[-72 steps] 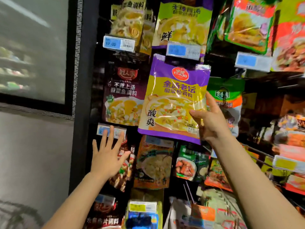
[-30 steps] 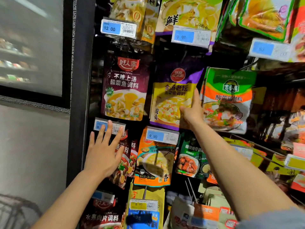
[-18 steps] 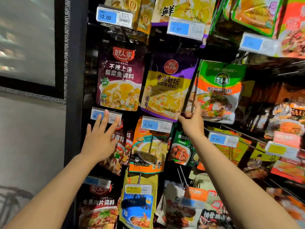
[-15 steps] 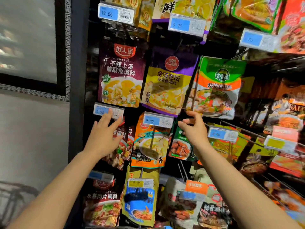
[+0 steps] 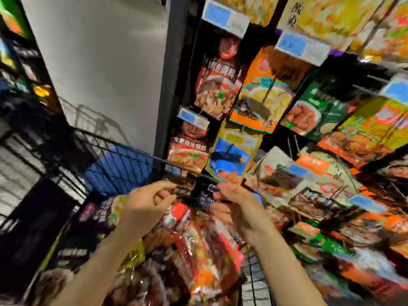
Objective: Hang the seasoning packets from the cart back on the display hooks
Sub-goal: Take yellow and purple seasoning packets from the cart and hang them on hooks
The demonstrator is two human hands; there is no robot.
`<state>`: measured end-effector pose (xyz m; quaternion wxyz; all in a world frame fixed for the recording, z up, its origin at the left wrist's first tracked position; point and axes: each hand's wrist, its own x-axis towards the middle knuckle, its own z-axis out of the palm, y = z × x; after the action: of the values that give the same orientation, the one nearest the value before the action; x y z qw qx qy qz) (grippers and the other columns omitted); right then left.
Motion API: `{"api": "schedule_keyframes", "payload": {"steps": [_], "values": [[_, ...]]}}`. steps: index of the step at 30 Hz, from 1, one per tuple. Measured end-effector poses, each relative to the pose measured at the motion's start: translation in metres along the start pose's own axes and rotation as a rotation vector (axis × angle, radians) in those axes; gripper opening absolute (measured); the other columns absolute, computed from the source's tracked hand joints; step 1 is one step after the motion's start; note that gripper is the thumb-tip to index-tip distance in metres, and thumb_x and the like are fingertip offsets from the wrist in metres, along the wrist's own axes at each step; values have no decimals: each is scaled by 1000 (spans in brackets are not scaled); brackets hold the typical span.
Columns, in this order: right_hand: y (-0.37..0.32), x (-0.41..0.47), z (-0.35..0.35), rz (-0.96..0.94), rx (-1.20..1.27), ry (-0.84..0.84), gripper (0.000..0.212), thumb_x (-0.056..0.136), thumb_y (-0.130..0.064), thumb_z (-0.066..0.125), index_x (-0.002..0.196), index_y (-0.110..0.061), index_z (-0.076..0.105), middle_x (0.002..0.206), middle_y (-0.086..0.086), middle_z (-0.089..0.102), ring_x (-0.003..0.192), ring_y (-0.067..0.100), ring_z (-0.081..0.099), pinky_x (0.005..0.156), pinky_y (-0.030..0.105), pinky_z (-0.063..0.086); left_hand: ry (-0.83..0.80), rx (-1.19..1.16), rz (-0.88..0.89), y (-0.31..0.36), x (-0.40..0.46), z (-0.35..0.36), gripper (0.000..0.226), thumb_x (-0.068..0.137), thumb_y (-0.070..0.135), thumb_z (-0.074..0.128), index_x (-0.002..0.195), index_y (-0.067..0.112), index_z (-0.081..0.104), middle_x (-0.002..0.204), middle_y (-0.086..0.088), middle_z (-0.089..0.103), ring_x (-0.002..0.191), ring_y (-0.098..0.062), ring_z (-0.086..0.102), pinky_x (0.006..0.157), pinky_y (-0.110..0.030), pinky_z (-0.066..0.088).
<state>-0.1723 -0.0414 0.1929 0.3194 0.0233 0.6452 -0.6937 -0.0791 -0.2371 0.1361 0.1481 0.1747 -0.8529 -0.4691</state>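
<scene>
While the view blurs, my left hand [image 5: 143, 206] and right hand [image 5: 239, 202] hover side by side over the wire cart [image 5: 123, 151], fingers loosely curled with nothing pinched in either grip. The seasoning packets [image 5: 198, 246] lie heaped in the cart beneath them, and more packets hang on the display hooks [image 5: 262, 91] just behind.

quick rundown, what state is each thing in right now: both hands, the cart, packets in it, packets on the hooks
left hand: over the cart, fingers curled, grip unclear through blur
right hand: over the cart, fingers curled, grip unclear
black wire cart: beside the display, still loaded
red and orange seasoning packets in the cart: piled loose, not hung
orange packet with a soup bowl picture: hanging on its hook
</scene>
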Motion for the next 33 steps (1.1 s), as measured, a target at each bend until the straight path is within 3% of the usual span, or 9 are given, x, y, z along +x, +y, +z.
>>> {"api": "schedule_keyframes", "payload": {"steps": [3, 6, 10, 15, 20, 24, 28, 31, 33], "values": [[49, 19, 12, 107, -131, -93, 13, 96, -3, 49, 89, -8, 58, 62, -1, 62, 55, 16, 56, 46, 19, 44, 26, 37, -207, -31, -43, 2, 23, 84, 25, 76, 106, 17, 75, 94, -2, 75, 88, -20, 69, 79, -26, 48], [100, 42, 23, 172, -412, -125, 15, 96, 0, 52, 90, -12, 60, 77, 4, 57, 70, 17, 52, 60, 24, 42, -77, 128, -427, -58, -78, 7, 29, 92, 24, 68, 120, 17, 69, 111, -7, 72, 104, -25, 66, 74, -22, 38], [164, 74, 29, 183, -633, -204, 26, 89, 11, 59, 113, 0, 55, 74, -6, 58, 71, 8, 55, 57, 8, 40, -170, 199, -629, -89, -115, 16, 33, 94, 42, 60, 122, 27, 66, 106, 4, 71, 106, -19, 66, 93, -30, 47], [248, 124, 59, 78, -988, -433, 28, 84, -32, 67, 109, -21, 60, 98, -6, 68, 91, 15, 64, 78, 35, 51, -120, 292, -751, -115, -124, 23, 28, 92, 38, 62, 118, 28, 69, 105, 2, 72, 99, -22, 67, 83, -39, 54], [292, 126, 90, -30, -1108, -314, 49, 93, -18, 59, 138, -12, 39, 103, 12, 69, 89, 35, 67, 67, 38, 49, -117, 345, -751, -125, -117, 28, 27, 94, 30, 62, 120, 26, 67, 107, 3, 73, 99, -19, 67, 84, -39, 53], [292, 120, 86, -169, -964, -252, 56, 90, -2, 57, 143, -11, 42, 111, 7, 68, 91, 25, 65, 73, 35, 51, -110, 264, -800, -129, -116, 28, 27, 95, 31, 62, 121, 29, 66, 105, 9, 70, 97, -15, 65, 87, -39, 54], [262, 134, 45, -71, -954, -203, 63, 94, 3, 51, 149, -21, 35, 133, 6, 59, 113, 26, 58, 85, 30, 45, -39, 60, -934, -132, -108, 36, 28, 96, 24, 61, 124, 24, 63, 104, 10, 63, 104, -13, 61, 95, -32, 48], [242, 151, -9, 45, -994, -105, 66, 94, 4, 48, 151, -25, 32, 136, 8, 58, 106, 25, 60, 80, 19, 45, -44, -150, -1076, -141, -88, 61, 36, 95, 24, 63, 130, 20, 56, 120, 1, 62, 110, -15, 57, 96, -30, 43], [234, 161, -40, 78, -1000, -29, 64, 94, 0, 50, 151, -26, 34, 140, 8, 55, 115, 30, 58, 92, 32, 49, -48, -243, -1132, -152, -80, 89, 34, 94, 24, 64, 127, 18, 54, 125, -3, 60, 111, -18, 55, 95, -31, 42]]}}
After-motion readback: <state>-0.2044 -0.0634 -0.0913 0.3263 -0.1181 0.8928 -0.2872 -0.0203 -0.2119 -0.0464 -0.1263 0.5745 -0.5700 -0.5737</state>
